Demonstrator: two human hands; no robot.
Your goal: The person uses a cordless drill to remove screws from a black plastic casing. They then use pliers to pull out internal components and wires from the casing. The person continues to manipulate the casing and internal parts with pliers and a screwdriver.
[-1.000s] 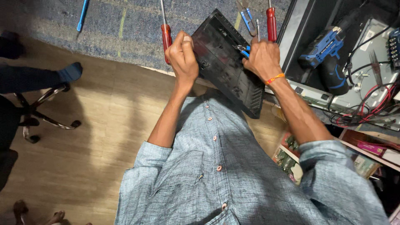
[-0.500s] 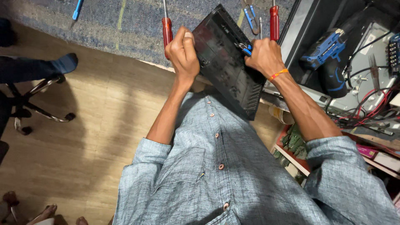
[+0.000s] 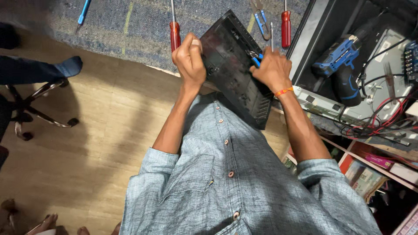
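A black flat electronic panel (image 3: 235, 82) is tilted on edge against my body. My left hand (image 3: 190, 61) is closed around its left edge. My right hand (image 3: 272, 69) presses on the panel's right side and grips a blue-handled plier tool (image 3: 257, 58) whose tip meets the panel. An orange thread band sits on my right wrist.
Two red-handled screwdrivers (image 3: 174, 35) (image 3: 285, 26), blue-handled scissors (image 3: 262, 21) and a blue screwdriver (image 3: 83, 12) lie on the blue carpet (image 3: 130, 26). An open computer case (image 3: 374, 91) with a blue drill (image 3: 342, 65) and wires is at right. Another person's socked foot (image 3: 65, 67) and a chair base (image 3: 39, 109) are at left.
Both hands and the panel stay together; the view has shifted slightly, and the other person's foot has moved down and right in the picture.
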